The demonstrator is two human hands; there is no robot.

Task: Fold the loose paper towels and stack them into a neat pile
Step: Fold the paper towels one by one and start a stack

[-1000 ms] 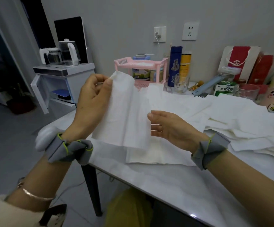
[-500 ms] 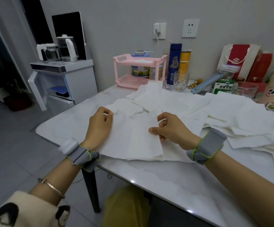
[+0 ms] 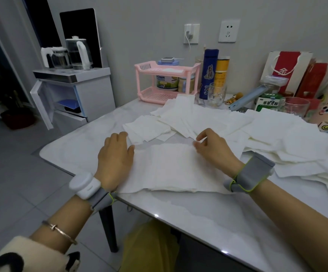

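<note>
Head camera, looking down over the table (image 3: 198, 216): the folded towel that was held up in the air a second ago, and was on its way down half a second ago, now lies flat on top of the pile (image 3: 169, 169) at the near edge, just in front of the person. The left hand (image 3: 116, 160) lies spread, palm down, over the pile's left edge, with fingers straight, gripping nothing and only pressing. The right hand (image 3: 214, 152) sits at the top sheet's far right corner with its fingers loosely curled. The fingertips touch the paper, but I cannot tell whether they pinch the corner or merely rest on it. I take this to mean one more towel is folded and stacked, and that the step in hand is squaring and smoothing before the next is fetched (the sheets beneath stick out a little on the left and near sides, so the pile is not quite neat yet). Most of the job looks yet to do. Counting: two hands, each with a grey strap at the wrist, and one pile, its layers too close to number. The loose towels (image 3: 208, 118) lie in an overlapping drift beyond the pile and off to the right, too many and too tangled for an exact count. Behind them stand one pink rack (image 3: 167, 81), two glasses (image 3: 216, 93) and, on the wall, two sockets (image 3: 228, 30).
</note>
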